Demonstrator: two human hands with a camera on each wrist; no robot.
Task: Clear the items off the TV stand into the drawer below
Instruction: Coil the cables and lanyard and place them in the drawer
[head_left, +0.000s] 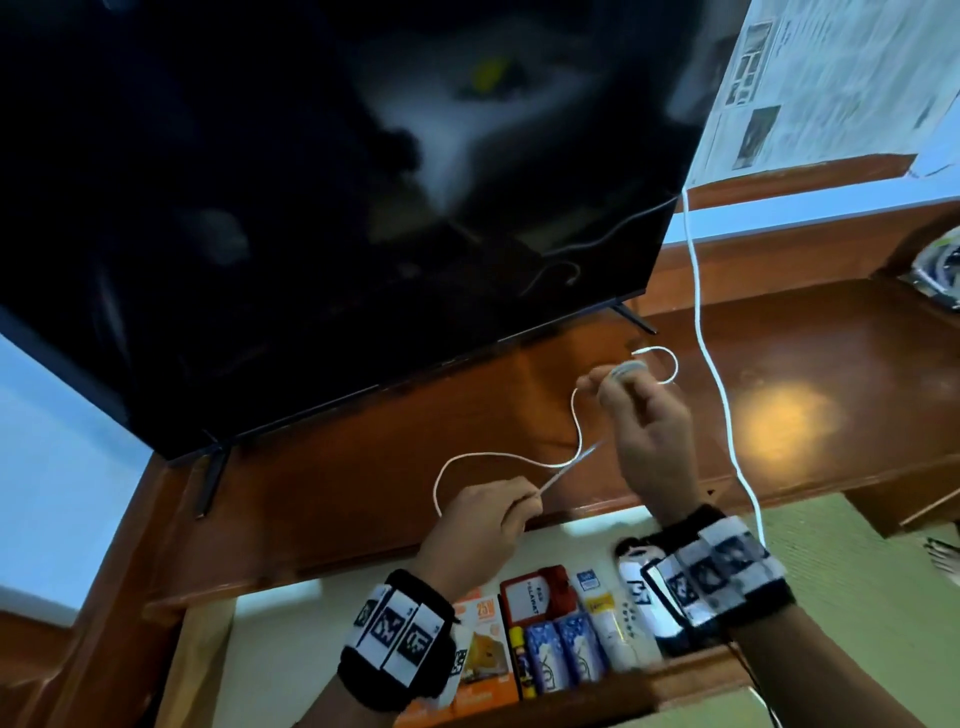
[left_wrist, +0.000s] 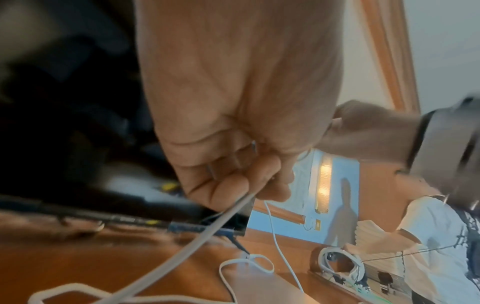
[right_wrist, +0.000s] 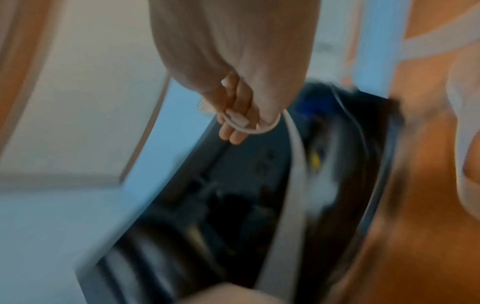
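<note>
The right hand (head_left: 652, 441), in the middle of the frame, curls its fingers around a small coil of the white cable (head_left: 519, 457), and the left hand (head_left: 480, 530) just below pinches the same cable farther along. Both hands are up above the brown counter (head_left: 363, 483), with the black TV (head_left: 311, 208) close behind in the upper left. The open drawer (head_left: 675, 680) sits at the bottom edge, with boxes and tubes inside on the right.

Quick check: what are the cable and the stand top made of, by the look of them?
Cable: seems a white rubbery plastic sheath, matte; it bends into soft loops between the left hand and right hand. Stand top: probably reddish-brown wood or veneer, glossy varnish; it mirrors a lamp glow.
</note>
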